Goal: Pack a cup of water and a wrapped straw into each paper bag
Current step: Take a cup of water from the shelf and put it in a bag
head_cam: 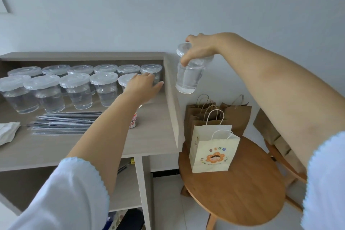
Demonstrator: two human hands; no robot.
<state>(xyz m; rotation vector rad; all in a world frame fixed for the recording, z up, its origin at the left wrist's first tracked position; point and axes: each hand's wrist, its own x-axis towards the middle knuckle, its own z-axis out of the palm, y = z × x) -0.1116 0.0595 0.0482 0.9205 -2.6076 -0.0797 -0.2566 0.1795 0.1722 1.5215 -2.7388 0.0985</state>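
Observation:
My right hand (199, 48) grips a lidded clear cup of water (188, 78) by its rim and holds it in the air past the desk's right side wall, above the bags. My left hand (143, 86) reaches over the rightmost front cup on the desk, fingers spread and fairly straight, covering most of that cup. Two rows of several lidded water cups (76, 89) stand at the back of the desk. A pile of wrapped straws (63, 121) lies in front of them. A white printed paper bag (214, 151) stands open on the round wooden table (233, 192).
Brown paper bags (237, 115) stand behind the white one, against the wall. The grey desk (153, 136) has a raised right wall. White napkins (7, 132) lie at its left edge, small red-and-white packets (133, 120) near the straws. A wooden chair (280, 147) stands at right.

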